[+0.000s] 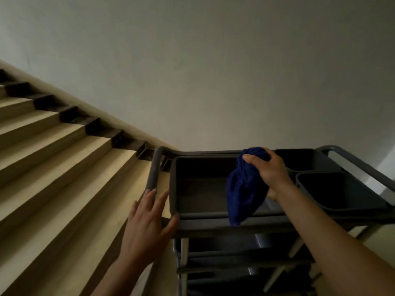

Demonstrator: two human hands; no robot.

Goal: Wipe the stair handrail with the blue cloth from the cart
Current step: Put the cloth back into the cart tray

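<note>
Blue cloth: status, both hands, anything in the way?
Right hand gripping blue cloth, bunched, lifted over the cart's large bin. Left hand open, fingers on cart frame. Handrail not in view. Nothing blocking.

The blue cloth [245,189] in your right hand [272,169] looks like soft, matt woven fabric, bunched into deep folds. At nine o'clock from it, the big tub [174,189] on the cart [235,226] looks like dull grey plastic, smooth-walled, as does the smaller tub [342,189] at three o'clock. The cart's handle bar [152,176] at your left hand [147,223] seems matt grey too. The steps [53,157] at nine o'clock look smooth, pale and faintly sheened; the wall [213,71] is flat, matt paint.
</note>
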